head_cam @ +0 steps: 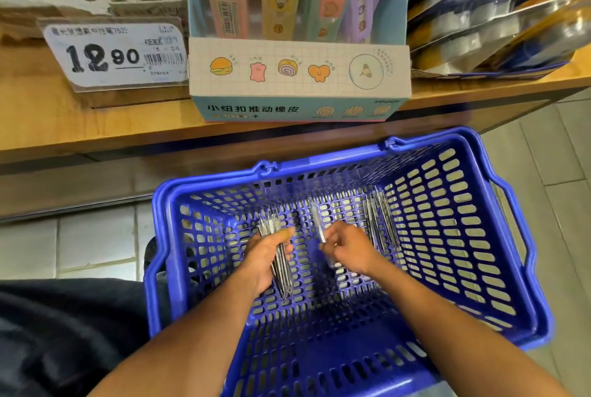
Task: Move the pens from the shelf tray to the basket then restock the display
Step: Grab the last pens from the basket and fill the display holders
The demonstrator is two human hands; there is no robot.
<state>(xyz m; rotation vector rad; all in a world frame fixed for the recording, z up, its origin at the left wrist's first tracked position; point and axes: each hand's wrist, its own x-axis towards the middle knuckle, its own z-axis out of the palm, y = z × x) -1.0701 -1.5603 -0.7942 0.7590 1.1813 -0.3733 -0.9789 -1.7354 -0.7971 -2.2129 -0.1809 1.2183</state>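
Low centre of frame, inside the blue basket (508, 268), your left hand (267, 260) grips a pen bundle (281, 268) and your right hand (347, 248) pinches a single pen (317, 225); restocking apparently underway, so next lift them to the shelf (96, 121) above.

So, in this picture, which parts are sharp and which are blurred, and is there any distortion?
Head view: the price tag and eraser display box read fairly sharp; the right hand and its pen are motion-blurred; the packets at top right smear; the wide lens bows the shelf edge and the basket.
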